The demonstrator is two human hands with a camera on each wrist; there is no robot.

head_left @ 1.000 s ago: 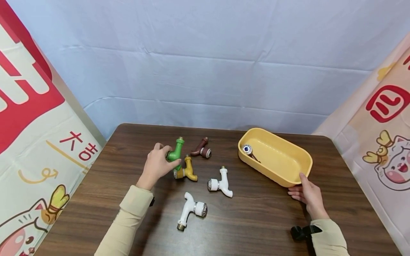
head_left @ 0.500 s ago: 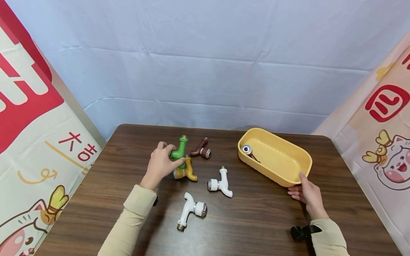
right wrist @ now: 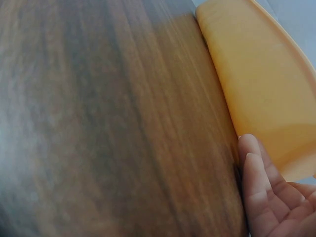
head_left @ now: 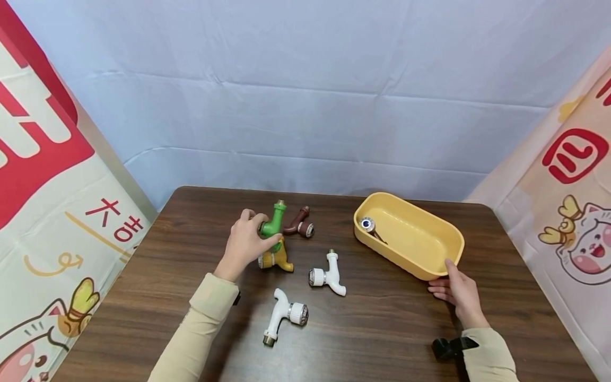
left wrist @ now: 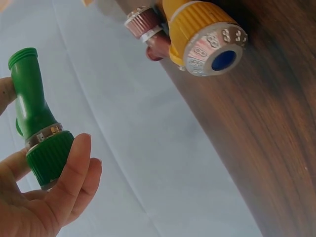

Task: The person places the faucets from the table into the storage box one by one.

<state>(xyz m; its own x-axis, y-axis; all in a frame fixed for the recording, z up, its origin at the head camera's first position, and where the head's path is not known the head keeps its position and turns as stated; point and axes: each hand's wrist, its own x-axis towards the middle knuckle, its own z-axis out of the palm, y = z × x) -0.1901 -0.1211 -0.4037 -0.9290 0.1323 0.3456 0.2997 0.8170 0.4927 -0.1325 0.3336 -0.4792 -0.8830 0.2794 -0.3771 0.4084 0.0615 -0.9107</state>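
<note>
My left hand (head_left: 245, 241) grips a green tap (head_left: 273, 225) by its ribbed knob and body, its brass threaded end pointing away. In the left wrist view the green tap (left wrist: 32, 94) is between thumb and fingers, raised above the table. A yellow tap (head_left: 281, 260) lies just below it in the head view, partly covered by it. At the near right corner of a yellow plastic basin (head_left: 410, 260), my right hand (head_left: 460, 294) has its thumb at the rim and its fingers against the outer wall (right wrist: 266, 94).
A maroon tap (head_left: 298, 223) lies beyond the yellow one. Two white taps (head_left: 334, 273) lie nearer, one of them (head_left: 279, 318) close to the front. Inside the basin's left end sits a chrome-knobbed tap (head_left: 367, 224). Cloth hangs behind the wooden table (head_left: 382, 329).
My left hand has moved a little to the right with the green tap, which now overlaps more of the yellow tap. The right hand and the basin stay in place.
</note>
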